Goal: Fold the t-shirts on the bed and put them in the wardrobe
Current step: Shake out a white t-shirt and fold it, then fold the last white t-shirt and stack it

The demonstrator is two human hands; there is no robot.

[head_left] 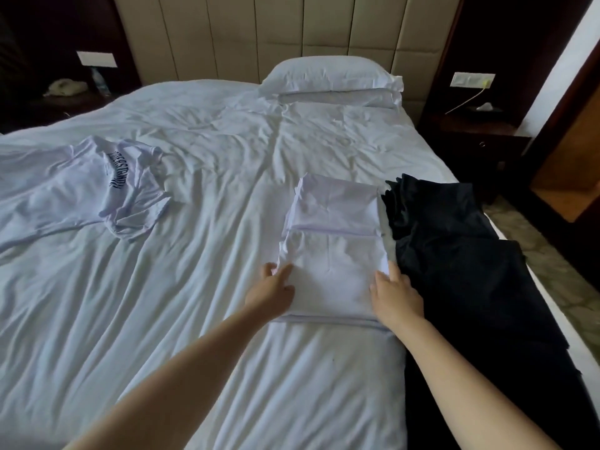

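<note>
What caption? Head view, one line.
Left hand and right hand steady a half-folded white t-shirt between a printed t-shirt and dark clothes.

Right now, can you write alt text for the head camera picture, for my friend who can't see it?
The left hand pinches and the right hand touches a half-folded white t-shirt on a rumpled white bed. Black crumpled cloth lies beside it on the right; an unfolded white printed t-shirt lies far left.
</note>
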